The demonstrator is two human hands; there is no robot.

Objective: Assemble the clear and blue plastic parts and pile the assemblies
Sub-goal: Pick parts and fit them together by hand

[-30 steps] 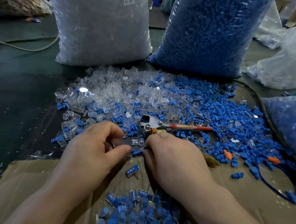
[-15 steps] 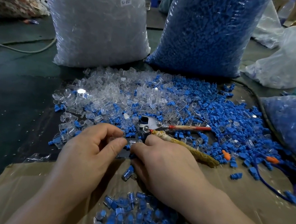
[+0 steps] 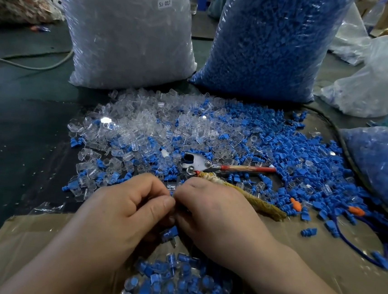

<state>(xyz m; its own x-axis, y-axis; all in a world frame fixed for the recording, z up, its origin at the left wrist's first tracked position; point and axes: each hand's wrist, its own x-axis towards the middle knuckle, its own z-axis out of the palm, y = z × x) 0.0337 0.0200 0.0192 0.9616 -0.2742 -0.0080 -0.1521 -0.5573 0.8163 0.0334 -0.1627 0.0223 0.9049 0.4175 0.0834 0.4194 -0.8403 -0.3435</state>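
Just in front of the pliers, the left hand and right hand pinched a small clear part with curled fingers, mostly hiding it. Pushing the pieces straight together looked best. The finished pile lay nearer still. Behind the pliers, a clear bag had a label that read "SJ-017".

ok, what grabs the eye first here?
Two tall bags at the back: bag of clear parts left, bag of blue parts right. At centre the left hand and right hand pinch a small part together, above the pile of assemblies at the bottom edge.
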